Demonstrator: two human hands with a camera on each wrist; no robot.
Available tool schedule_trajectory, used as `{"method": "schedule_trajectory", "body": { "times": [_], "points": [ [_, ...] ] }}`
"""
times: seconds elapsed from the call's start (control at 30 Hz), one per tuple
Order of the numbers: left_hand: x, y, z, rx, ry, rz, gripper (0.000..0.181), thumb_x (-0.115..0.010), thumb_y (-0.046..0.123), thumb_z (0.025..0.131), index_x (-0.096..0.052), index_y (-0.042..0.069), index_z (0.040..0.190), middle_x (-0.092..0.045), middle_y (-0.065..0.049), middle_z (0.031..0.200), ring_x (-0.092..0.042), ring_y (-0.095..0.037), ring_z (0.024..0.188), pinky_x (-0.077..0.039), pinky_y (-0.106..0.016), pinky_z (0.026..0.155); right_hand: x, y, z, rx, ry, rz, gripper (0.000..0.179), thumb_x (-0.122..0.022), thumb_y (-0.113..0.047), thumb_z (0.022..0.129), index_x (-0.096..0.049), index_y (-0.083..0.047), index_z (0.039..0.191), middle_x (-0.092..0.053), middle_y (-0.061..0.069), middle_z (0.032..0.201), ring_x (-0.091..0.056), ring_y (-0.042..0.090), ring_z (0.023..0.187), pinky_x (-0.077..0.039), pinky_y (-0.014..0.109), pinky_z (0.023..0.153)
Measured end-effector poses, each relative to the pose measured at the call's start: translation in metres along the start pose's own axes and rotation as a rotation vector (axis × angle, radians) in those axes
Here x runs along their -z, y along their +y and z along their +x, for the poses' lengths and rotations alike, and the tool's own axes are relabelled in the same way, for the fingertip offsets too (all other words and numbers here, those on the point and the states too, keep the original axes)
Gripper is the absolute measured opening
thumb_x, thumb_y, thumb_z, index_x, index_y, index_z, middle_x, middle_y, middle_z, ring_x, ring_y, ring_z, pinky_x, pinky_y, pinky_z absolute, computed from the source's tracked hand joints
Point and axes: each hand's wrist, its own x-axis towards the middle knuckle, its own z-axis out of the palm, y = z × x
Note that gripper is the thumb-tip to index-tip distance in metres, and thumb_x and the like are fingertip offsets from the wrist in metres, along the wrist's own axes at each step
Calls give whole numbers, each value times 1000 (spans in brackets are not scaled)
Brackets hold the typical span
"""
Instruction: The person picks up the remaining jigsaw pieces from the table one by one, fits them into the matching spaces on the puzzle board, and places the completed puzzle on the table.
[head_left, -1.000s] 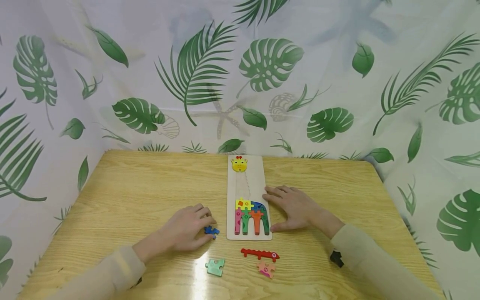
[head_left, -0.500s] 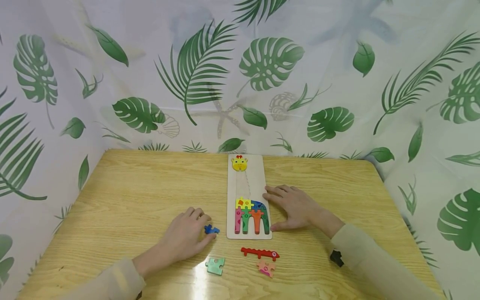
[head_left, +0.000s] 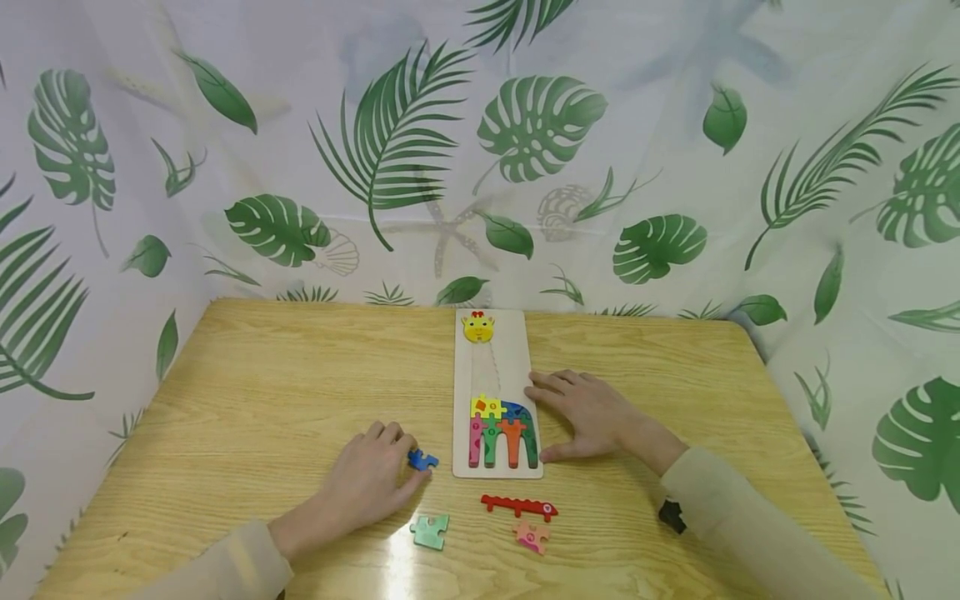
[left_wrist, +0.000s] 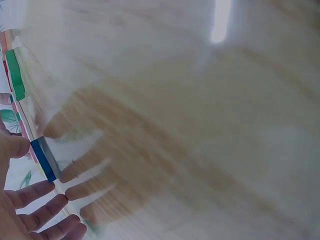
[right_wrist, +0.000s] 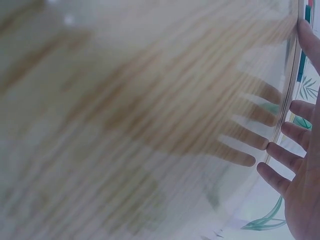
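Observation:
A blue jigsaw piece (head_left: 423, 460) lies left of the pale giraffe puzzle board (head_left: 517, 350). My left hand (head_left: 367, 471) pinches it between thumb and index finger. In the left wrist view the blue piece (left_wrist: 45, 159) shows edge-on between thumb tip and index fingertip, close over the shiny tabletop. My right hand (head_left: 588, 417) rests with spread fingers along the board's right edge, thumb by its lower corner. In the board sit a yellow giraffe head (head_left: 477, 327), a yellow body piece (head_left: 487, 408), a blue back piece (head_left: 517, 411) and several coloured leg pieces; the neck recess shows bare wood.
Nearer than the board lie a red wavy strip piece (head_left: 519, 506), a pink-orange jigsaw piece (head_left: 531, 536) and a light green jigsaw piece (head_left: 430, 531). The wooden table (head_left: 285, 367) meets a leaf-patterned cloth (head_left: 420, 250) at its back.
My left fingers first loosened and spread from the blue piece, then drew in on it again with thumb and index finger. The right hand and the board stay where they were.

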Motion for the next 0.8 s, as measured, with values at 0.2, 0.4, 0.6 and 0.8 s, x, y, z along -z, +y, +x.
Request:
{"method": "schedule_trajectory", "body": {
  "times": [0.2, 0.4, 0.6, 0.8],
  "points": [
    [-2, 0, 0, -22, 25, 18, 44, -72, 54, 95, -76, 12, 108, -71, -3, 102, -64, -19, 90, -60, -33, 75, 0, 0, 0, 1, 8, 3, 106, -51, -93, 82, -42, -25, 162, -37, 5, 172, -45, 35, 150, -41, 61, 120],
    [-3, 1, 1, -31, 19, 25, 47, -72, 57, 94, -76, 12, 109, -71, -4, 103, -64, -20, 91, -60, -34, 74, 0, -1, 0, -1, 7, -1, 105, -51, -93, 82, -42, -26, 163, -37, 4, 172, -46, 34, 150, -42, 61, 120],
    [-5, 1, 2, -33, 15, 38, 51, -70, 61, 94, -76, 13, 110, -71, -4, 104, -63, -19, 91, -59, -34, 74, 0, -1, -1, 0, 11, -4, 105, -50, -93, 82, -42, -26, 162, -37, 4, 172, -46, 34, 150, -43, 61, 119],
    [-6, 0, 2, -48, 25, 60, 48, -71, 57, 94, -76, 13, 109, -70, -4, 104, -64, -20, 92, -60, -34, 74, -1, 0, -1, -2, 7, -8, 105, -49, -94, 82, -41, -26, 163, -36, 4, 172, -45, 34, 151, -42, 61, 119]
  ]
}}
